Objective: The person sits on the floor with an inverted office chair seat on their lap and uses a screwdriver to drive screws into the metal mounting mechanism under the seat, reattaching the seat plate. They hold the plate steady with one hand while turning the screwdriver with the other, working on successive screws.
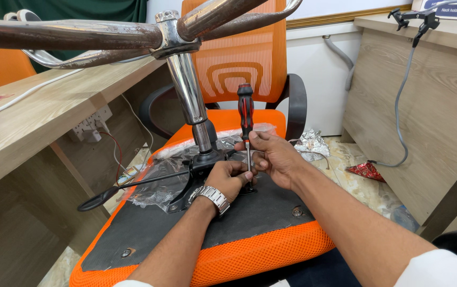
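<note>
Evidently a fastener is being driven at the black metal mounting plate (199,175) on the underside of the overturned orange mesh office chair seat (223,239), which lies with its black fabric bottom facing up and its chrome gas-lift column (188,90) rising to the rusty star base (79,34). The red-and-black handled screwdriver (246,114) stands nearly upright, its tip down at the plate's edge just beside the column's foot. The right hand (271,157) has its fingers curled round the steel shaft below the handle, a closed grip on the tool. The left hand (228,178), with a silver metal wristwatch (211,196), is pinched nearly shut at the shaft's lower end, fingertips touching the tip and the plate; whether it holds a screw there cannot be told, as the fingers hide it. Judging by this, the tip needs to sit square in the fastener head and the shaft to stay vertical before any turning. Crumpled clear plastic wrap (170,170) lies around the plate, and a black adjustment lever (127,188) sticks out leftward.
</note>
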